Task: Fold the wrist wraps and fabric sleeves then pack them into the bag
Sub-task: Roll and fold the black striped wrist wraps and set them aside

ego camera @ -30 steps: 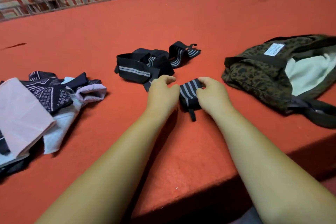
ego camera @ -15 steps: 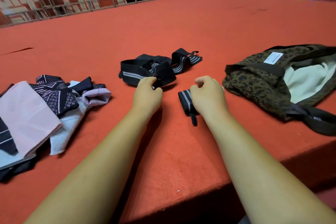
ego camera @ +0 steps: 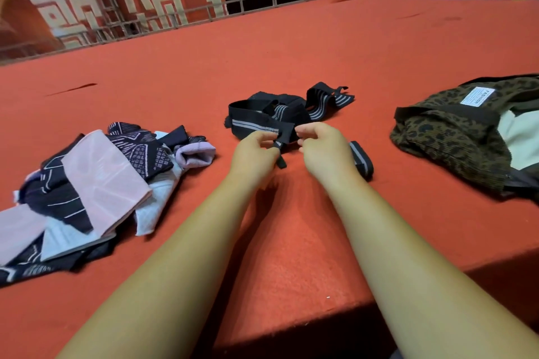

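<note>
A loose black wrist wrap [ego camera: 256,122] with grey stripes lies in a tangle on the red carpet, with another wrap [ego camera: 329,99] behind it. My left hand [ego camera: 255,151] and my right hand [ego camera: 323,148] both pinch the near end of the loose wrap. A folded wrist wrap [ego camera: 361,159] lies flat just right of my right hand. The leopard-print bag [ego camera: 449,128] lies open at the right, pale lining showing. A heap of fabric sleeves [ego camera: 105,181], pink, white and dark patterned, sits at the left.
The red carpeted platform [ego camera: 291,46] stretches far ahead; its front edge drops off near my right forearm. A metal railing [ego camera: 256,6] and banners stand at the back.
Both hands let go of the folded wrap, which now lies to the right. They moved forward and took hold of the end of the loose wrap.
</note>
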{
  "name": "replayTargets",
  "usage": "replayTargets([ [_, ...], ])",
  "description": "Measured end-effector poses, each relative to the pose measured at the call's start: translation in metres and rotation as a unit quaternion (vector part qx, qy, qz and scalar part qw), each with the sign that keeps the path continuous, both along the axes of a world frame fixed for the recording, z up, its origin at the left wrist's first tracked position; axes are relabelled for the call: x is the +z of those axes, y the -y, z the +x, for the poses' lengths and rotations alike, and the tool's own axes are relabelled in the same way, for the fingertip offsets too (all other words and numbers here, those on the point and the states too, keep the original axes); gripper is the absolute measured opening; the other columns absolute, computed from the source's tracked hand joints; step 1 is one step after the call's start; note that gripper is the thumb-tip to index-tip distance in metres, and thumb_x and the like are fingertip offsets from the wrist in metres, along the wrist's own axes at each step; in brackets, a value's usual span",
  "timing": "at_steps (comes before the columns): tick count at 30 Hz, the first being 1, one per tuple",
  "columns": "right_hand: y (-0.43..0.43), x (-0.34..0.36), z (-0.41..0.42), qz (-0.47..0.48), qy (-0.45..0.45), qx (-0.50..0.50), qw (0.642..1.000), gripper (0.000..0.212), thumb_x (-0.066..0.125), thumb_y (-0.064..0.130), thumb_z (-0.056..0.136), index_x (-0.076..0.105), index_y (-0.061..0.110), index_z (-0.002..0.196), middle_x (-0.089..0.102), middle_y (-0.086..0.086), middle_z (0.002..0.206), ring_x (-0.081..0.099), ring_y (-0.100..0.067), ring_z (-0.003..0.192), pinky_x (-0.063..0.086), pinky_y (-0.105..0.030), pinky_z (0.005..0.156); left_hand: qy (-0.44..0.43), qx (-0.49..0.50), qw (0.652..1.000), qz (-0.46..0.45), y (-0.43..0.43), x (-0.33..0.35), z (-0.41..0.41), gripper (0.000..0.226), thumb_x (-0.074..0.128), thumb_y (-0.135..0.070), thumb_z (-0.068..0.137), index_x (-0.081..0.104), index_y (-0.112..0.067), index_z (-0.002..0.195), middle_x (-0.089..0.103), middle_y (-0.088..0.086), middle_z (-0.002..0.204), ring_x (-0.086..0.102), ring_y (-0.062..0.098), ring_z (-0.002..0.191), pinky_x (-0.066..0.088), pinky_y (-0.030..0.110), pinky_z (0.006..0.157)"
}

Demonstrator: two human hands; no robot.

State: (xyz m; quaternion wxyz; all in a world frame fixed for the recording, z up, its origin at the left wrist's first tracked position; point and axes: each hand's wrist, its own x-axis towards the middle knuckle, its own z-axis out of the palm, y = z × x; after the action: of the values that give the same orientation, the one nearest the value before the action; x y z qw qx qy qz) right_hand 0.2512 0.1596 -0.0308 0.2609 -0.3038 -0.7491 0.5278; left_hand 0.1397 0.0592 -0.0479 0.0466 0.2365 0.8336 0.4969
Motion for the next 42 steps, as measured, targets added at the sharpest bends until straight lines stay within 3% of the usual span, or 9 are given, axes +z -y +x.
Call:
replayTargets([
  [4,-0.002,-0.002,-0.016,-0.079,-0.036,0.005,0.996,0.058,0.045,-0.005,0.094,0.06,0.018,0.146,0.068,0.001,0.137,0.068,-0.02,0.124,0.056,-0.041,0.106,-0.125,-0.007,0.985,-0.116,-0.014,-0.01,-0.015,0.041,0.074,-0.015,0.089,0.071,-0.017,0.13,0.07,0.002,0.129,0.065,0.021,0.118,0.041,0.024,0.088],
  [9,-0.009,-0.005,-0.029,-0.118,-0.028,0.007,0.993,0.075,0.039,-0.003,0.092,0.038,0.025,0.162,0.058,0.008,0.152,0.063,-0.018,0.128,0.056,-0.037,0.095,-0.18,0.003,0.97,-0.163,-0.031,-0.029,-0.037,0.044,0.079,-0.04,0.086,0.062,-0.025,0.123,0.058,-0.002,0.124,0.06,0.021,0.111,0.054,0.042,0.088],
  [15,-0.017,-0.005,-0.036,-0.085,-0.032,0.045,0.995,0.087,0.034,-0.009,0.088,0.029,0.031,0.166,0.045,0.024,0.162,0.065,-0.017,0.113,0.042,-0.013,0.058,-0.15,0.04,0.987,-0.038,-0.037,-0.041,-0.057,0.009,0.074,-0.042,0.093,0.075,-0.034,0.098,0.063,-0.009,0.104,0.062,0.01,0.094,0.052,0.036,0.081],
  [19,-0.011,-0.017,-0.049,-0.054,-0.018,0.095,0.994,0.091,0.035,-0.01,0.089,0.025,0.034,0.168,0.038,0.024,0.168,0.056,-0.016,0.139,0.046,-0.016,0.08,-0.049,0.036,0.995,0.075,-0.031,-0.044,-0.068,0.011,0.08,-0.038,0.09,0.079,-0.029,0.083,0.072,-0.002,0.098,0.069,0.012,0.093,0.057,0.041,0.086],
  [22,-0.007,-0.023,-0.058,-0.045,-0.03,0.113,0.992,0.084,0.038,-0.009,0.095,0.03,0.035,0.166,0.04,0.023,0.167,0.051,-0.009,0.144,0.046,-0.023,0.102,0.005,0.021,0.992,0.121,-0.027,-0.045,-0.07,0.013,0.082,-0.031,0.089,0.077,-0.022,0.08,0.072,0.005,0.098,0.071,0.02,0.089,0.059,0.042,0.081],
  [28,-0.007,-0.032,-0.067,-0.037,-0.068,0.081,0.994,0.07,0.044,-0.005,0.097,0.043,0.031,0.158,0.057,0.027,0.138,0.068,0.005,0.116,0.051,-0.023,0.097,0.098,-0.028,0.978,0.184,-0.015,-0.041,-0.065,0.015,0.079,-0.02,0.092,0.073,-0.009,0.084,0.071,0.01,0.077,0.064,0.022,0.069,0.057,0.043,0.065],
  [31,-0.006,-0.036,-0.066,0.001,-0.07,0.078,0.995,0.063,0.054,0.002,0.1,0.046,0.033,0.154,0.059,0.027,0.136,0.069,0.003,0.116,0.051,-0.022,0.102,0.128,-0.053,0.973,0.185,-0.011,-0.04,-0.064,0.014,0.08,-0.025,0.09,0.073,-0.019,0.079,0.073,0.007,0.084,0.069,0.024,0.078,0.062,0.05,0.074],
  [36,-0.004,-0.031,-0.061,0.096,-0.052,0.028,0.994,0.036,0.07,0.017,0.099,0.066,0.031,0.132,0.061,0.017,0.13,0.069,0.003,0.099,0.048,-0.013,0.086,0.172,-0.094,0.958,0.207,-0.006,-0.034,-0.059,0.015,0.075,-0.009,0.096,0.069,0.005,0.097,0.072,0.012,0.086,0.072,0.02,0.078,0.063,0.035,0.074],
  [42,-0.006,-0.037,-0.062,0.155,0.0,-0.021,0.988,0.007,0.07,0.022,0.1,0.075,0.024,0.096,0.061,0.009,0.108,0.057,-0.001,0.09,0.04,-0.009,0.073,0.226,-0.115,0.936,0.243,0.0,-0.022,-0.054,0.006,0.063,-0.007,0.103,0.06,-0.01,0.099,0.071,0.013,0.099,0.081,0.032,0.091,0.067,0.04,0.078],
])
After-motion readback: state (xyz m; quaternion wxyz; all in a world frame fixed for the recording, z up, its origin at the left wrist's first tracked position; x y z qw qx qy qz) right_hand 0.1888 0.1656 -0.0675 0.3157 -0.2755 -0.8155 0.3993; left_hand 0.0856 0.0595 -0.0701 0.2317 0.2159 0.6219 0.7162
